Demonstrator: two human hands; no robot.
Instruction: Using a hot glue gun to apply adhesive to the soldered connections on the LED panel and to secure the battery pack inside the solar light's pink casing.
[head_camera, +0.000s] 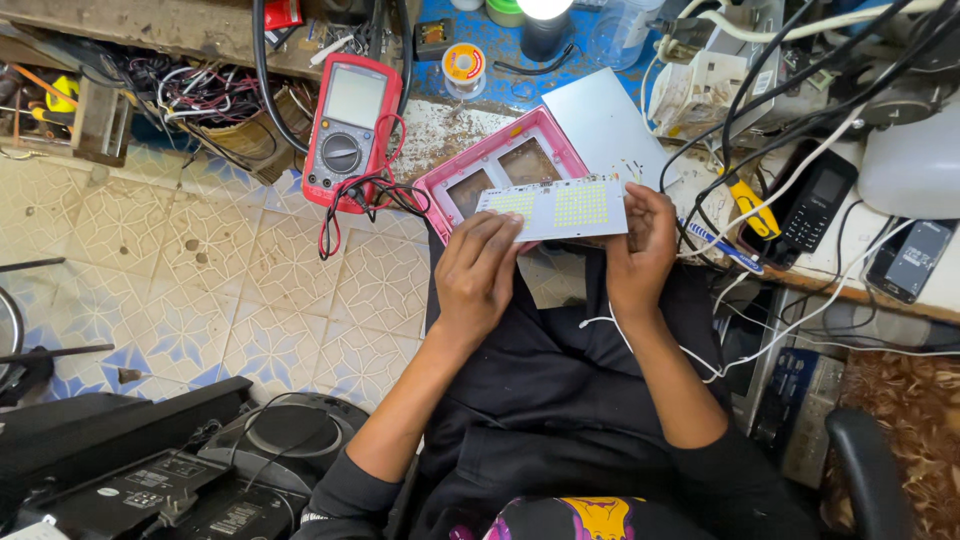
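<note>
We see both hands up at the centre of the frame, the left hand (478, 272) and right hand (640, 250) each gripping an end of a white LED panel board (555, 208). It's held flat just over a pink frame (497, 165), with a red multimeter (350, 130) resting left of that.

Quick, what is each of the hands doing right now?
Left hand: closed on the white rectangular LED board, at its lower left edge.
Right hand: closed on the same board's right end.
</note>
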